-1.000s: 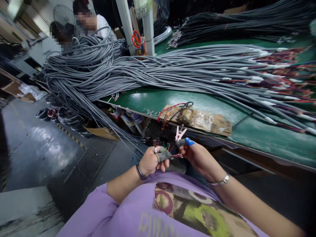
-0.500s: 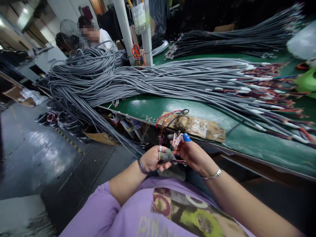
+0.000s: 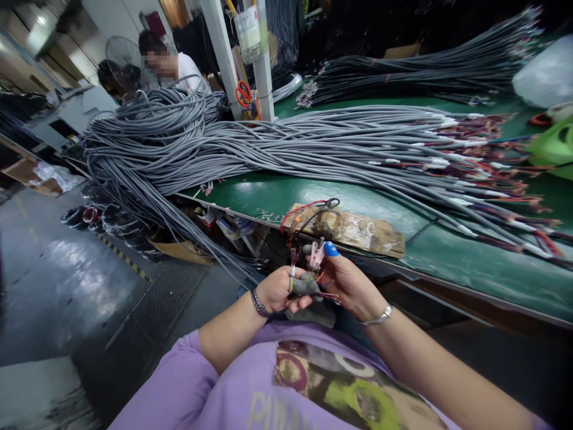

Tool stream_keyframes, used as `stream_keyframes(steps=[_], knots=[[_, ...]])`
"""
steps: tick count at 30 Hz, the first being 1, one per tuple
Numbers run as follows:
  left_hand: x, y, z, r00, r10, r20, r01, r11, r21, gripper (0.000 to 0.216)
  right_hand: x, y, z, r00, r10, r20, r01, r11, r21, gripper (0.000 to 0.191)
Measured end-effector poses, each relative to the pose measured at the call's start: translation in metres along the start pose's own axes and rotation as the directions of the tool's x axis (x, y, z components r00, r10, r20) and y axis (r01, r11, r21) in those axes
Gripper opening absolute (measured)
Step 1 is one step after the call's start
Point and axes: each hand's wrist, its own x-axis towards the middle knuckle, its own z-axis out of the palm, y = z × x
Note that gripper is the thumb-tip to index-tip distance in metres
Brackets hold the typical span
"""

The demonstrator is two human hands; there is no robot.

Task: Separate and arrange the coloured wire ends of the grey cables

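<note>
Just in front of the bench edge, my left hand is closed around thin coloured wires, their ends poking out to the right past its grey-covered fingers. A white sleeve and more wires show above that hand. My right hand is beside it, with a blue cover on the thumb. Between the thumb and a grey-covered finger it pinches a small pink clip. An orange wire runs between the two hands. Fingers hide exactly where the clip meets the wires.
Long grey cables cover the green bench, with stripped ends at right. A taped cardboard block lies at the near edge. Black cables are behind. White posts rise from the bench. A person is at far left.
My right hand and the pink clip have shifted slightly left, closer to my left hand. The orange wire shows more plainly between the hands. My left hand keeps its grip.
</note>
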Motion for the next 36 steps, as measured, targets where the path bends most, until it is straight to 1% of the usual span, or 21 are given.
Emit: stream_keyframes(steps=[3,6,8,10,13,15,18,22,26,32,34,36], knots=[[-0.002,0.0,0.001,1.0,-0.005,-0.001,0.005,1.0,0.008,0.043,-0.002,0.0,0.0,1.0,0.001,0.004,-0.001,1.0,0.025,0.045],[-0.007,-0.004,0.003,1.0,0.017,-0.018,-0.017,1.0,0.004,0.046,-0.005,-0.002,0.0,0.999,0.015,0.038,-0.015,1.0,0.002,0.047],[-0.011,-0.008,0.007,0.997,0.052,-0.062,-0.052,0.999,-0.008,0.046,-0.007,-0.003,0.0,0.998,0.043,0.047,-0.043,0.999,-0.017,0.045],[-0.015,-0.011,0.012,0.989,0.089,-0.116,-0.093,0.995,-0.032,0.046,-0.009,-0.003,0.0,0.998,0.058,0.039,-0.057,0.998,-0.02,0.039],[-0.017,-0.014,0.018,0.982,0.116,-0.152,-0.127,0.99,-0.065,0.044,-0.011,-0.003,0.001,0.999,0.034,0.021,-0.033,0.999,-0.017,0.031],[-0.016,-0.014,0.02,0.984,0.108,-0.144,-0.12,0.99,-0.076,0.043,-0.012,-0.003,0.001,1.0,0.018,0.011,-0.018,0.999,-0.035,0.031],[-0.015,-0.01,0.021,0.989,0.085,-0.12,-0.097,0.99,-0.101,0.044,-0.014,-0.004,0.002,1.0,0.0,-0.005,0.0,0.997,-0.071,0.035],[-0.014,-0.005,0.021,0.99,0.085,-0.112,-0.099,0.986,-0.132,0.047,-0.013,-0.004,0.001,0.999,-0.038,-0.024,0.036,0.997,-0.061,0.041],[-0.013,-0.006,0.02,0.99,0.085,-0.108,-0.1,0.986,-0.134,0.047,-0.012,-0.004,0.001,0.999,-0.032,-0.008,0.031,0.998,-0.061,0.04],[-0.011,-0.01,0.013,0.992,0.094,-0.079,-0.105,0.982,-0.159,0.043,-0.009,0.001,0.0,0.995,-0.095,-0.02,0.095,0.995,0.004,0.037],[-0.011,-0.009,0.012,0.994,0.089,-0.069,-0.1,0.981,-0.166,0.042,-0.007,0.003,-0.001,0.996,-0.086,-0.022,0.086,0.996,0.023,0.038],[-0.01,-0.008,0.011,0.994,0.089,-0.062,-0.098,0.981,-0.167,0.042,-0.005,0.003,0.0,0.999,-0.032,0.001,0.032,0.998,0.057,0.038]])
